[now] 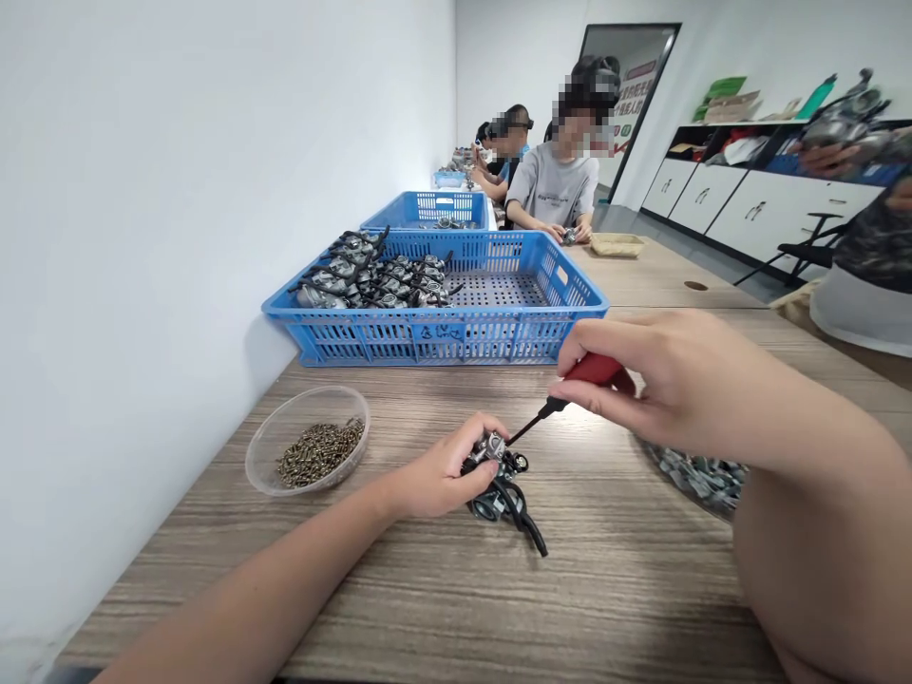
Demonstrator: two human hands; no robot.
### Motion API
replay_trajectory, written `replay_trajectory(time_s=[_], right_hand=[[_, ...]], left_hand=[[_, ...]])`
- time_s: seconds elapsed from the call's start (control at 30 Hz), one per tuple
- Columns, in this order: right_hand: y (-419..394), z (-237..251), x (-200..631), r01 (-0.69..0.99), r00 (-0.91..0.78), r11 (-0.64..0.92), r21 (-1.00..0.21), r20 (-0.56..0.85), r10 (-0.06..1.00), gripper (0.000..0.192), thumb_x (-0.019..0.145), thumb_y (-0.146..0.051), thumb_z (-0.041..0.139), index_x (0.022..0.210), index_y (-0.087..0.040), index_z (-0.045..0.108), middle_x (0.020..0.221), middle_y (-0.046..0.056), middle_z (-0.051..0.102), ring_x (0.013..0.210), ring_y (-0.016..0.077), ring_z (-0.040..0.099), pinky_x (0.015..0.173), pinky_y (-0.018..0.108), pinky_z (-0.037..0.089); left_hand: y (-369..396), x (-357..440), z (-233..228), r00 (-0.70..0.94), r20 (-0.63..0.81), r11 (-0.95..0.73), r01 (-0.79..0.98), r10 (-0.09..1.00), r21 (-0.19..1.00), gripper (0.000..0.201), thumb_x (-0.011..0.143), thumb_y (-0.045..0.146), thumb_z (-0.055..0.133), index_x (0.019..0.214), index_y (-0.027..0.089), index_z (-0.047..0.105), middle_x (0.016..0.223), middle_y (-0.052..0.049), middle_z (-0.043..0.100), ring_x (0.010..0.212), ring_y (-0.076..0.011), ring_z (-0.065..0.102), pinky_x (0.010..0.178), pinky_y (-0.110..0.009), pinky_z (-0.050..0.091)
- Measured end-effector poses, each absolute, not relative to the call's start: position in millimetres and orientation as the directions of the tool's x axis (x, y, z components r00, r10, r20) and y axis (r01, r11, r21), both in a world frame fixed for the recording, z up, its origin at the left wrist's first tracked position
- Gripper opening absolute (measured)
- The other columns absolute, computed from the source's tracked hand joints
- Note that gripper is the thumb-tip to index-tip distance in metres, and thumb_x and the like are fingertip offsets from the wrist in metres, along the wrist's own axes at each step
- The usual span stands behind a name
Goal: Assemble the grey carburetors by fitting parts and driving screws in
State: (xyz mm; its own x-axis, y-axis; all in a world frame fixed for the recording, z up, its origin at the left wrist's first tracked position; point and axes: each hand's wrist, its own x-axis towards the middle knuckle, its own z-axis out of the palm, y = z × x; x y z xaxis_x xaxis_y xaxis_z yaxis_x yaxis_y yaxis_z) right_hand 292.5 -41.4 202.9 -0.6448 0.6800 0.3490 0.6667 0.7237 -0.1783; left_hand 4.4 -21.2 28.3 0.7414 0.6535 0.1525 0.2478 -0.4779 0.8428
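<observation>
A red-handled screwdriver [595, 372], a blue slatted crate [499, 323], brownish screws [320, 450] and a grey-brown wood-grain table [605, 579].

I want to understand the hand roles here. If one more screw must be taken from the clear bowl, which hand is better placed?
Probably the left hand: the clear bowl lies on its side, and the right hand holds the red-handled screwdriver.

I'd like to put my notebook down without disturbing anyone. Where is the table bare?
Bare wood lies on the table below the left hand and its small metal part, and between the clear bowl of screws and the blue crate. It is crowded around the right hand with the red-handled screwdriver and the container of metal pieces.
</observation>
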Motion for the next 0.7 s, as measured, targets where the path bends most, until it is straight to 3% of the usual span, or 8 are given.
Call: replay_trajectory(time_s=[0.07, 0.2, 0.3, 0.4, 0.47, 0.6, 0.7], right_hand=[[-40.8, 202.0, 294.1, 0.694, -0.611, 0.696, -0.184, 0.359, 0.705, 0.027, 0.107, -0.055, 0.072, 0.107, -0.027, 0.071, 0.085, 0.003, 0.076, 0.071, 0.0237, 0.066, 0.065, 0.036, 0.044], [-40.6, 204.8, 298.2, 0.571, -0.710, 0.758, -0.314, 0.274, 0.649, 0.026, 0.109, -0.044, 0.070, 0.128, -0.027, 0.067, 0.119, 0.009, 0.077, 0.096, 0.0267, 0.073, 0.077, 0.038, 0.056], [-42.0, 207.3, 295.4, 0.519, -0.753, 0.797, -0.310, 0.275, 0.597, 0.014, 0.114, -0.037, 0.061, 0.119, -0.027, 0.069, 0.113, 0.009, 0.078, 0.092, 0.0251, 0.072, 0.076, 0.037, 0.054], [-46.5, 206.7, 291.3, 0.624, -0.676, 0.749, -0.221, 0.327, 0.660, 0.025, 0.114, -0.048, 0.063, 0.105, -0.026, 0.069, 0.086, 0.005, 0.075, 0.073, 0.0230, 0.067, 0.066, 0.035, 0.045], [-50.9, 206.1, 291.0, 0.690, -0.614, 0.694, -0.205, 0.341, 0.712, 0.030, 0.113, -0.054, 0.064, 0.105, -0.026, 0.068, 0.080, 0.004, 0.073, 0.068, 0.0231, 0.064, 0.062, 0.035, 0.041], [-55.0, 207.6, 292.3, 0.598, -0.691, 0.736, -0.318, 0.260, 0.674, 0.021, 0.112, -0.042, 0.063, 0.127, -0.026, 0.063, 0.113, 0.010, 0.079, 0.090, 0.0268, 0.072, 0.072, 0.038, 0.052], [-49.6, 207.9, 288.2, 0.550, -0.725, 0.773, -0.317, 0.277, 0.630, 0.009, 0.113, -0.034, 0.058, 0.117, -0.027, 0.064, 0.113, 0.008, 0.077, 0.091, 0.0260, 0.070, 0.074, 0.039, 0.051]], left_hand=[[-20.6, 3.9, 27.8, 0.742, 0.148, -0.480, 0.255, 0.654, 0.840, 0.029, 0.109, 0.034, 0.054, 0.136, 0.024, 0.050, 0.116, -0.004, 0.060, 0.101, -0.0216, 0.057, 0.094, -0.036, 0.049], [-20.1, 3.7, 26.5, 0.742, 0.142, -0.483, 0.266, 0.655, 0.834, 0.030, 0.110, 0.034, 0.053, 0.138, 0.025, 0.049, 0.116, -0.004, 0.060, 0.102, -0.0219, 0.057, 0.094, -0.036, 0.050], [-20.6, 3.7, 25.4, 0.735, 0.169, -0.497, 0.253, 0.656, 0.830, 0.031, 0.109, 0.033, 0.055, 0.138, 0.025, 0.048, 0.117, -0.004, 0.060, 0.102, -0.0216, 0.058, 0.094, -0.035, 0.051], [-20.9, 3.7, 23.5, 0.723, 0.194, -0.501, 0.237, 0.663, 0.832, 0.028, 0.110, 0.034, 0.055, 0.135, 0.026, 0.046, 0.110, -0.002, 0.058, 0.094, -0.0193, 0.057, 0.089, -0.033, 0.051], [-20.6, 3.6, 22.1, 0.723, 0.208, -0.506, 0.221, 0.659, 0.834, 0.026, 0.111, 0.034, 0.054, 0.134, 0.026, 0.046, 0.111, -0.002, 0.058, 0.093, -0.0184, 0.057, 0.088, -0.033, 0.051], [-19.8, 3.1, 20.8, 0.737, 0.228, -0.514, 0.184, 0.636, 0.838, 0.023, 0.112, 0.033, 0.052, 0.133, 0.026, 0.047, 0.114, -0.002, 0.060, 0.095, -0.0184, 0.057, 0.090, -0.033, 0.051], [-20.0, 3.1, 22.1, 0.733, 0.214, -0.508, 0.203, 0.646, 0.837, 0.023, 0.111, 0.033, 0.053, 0.133, 0.026, 0.047, 0.112, -0.002, 0.059, 0.094, -0.0187, 0.056, 0.090, -0.033, 0.050]])
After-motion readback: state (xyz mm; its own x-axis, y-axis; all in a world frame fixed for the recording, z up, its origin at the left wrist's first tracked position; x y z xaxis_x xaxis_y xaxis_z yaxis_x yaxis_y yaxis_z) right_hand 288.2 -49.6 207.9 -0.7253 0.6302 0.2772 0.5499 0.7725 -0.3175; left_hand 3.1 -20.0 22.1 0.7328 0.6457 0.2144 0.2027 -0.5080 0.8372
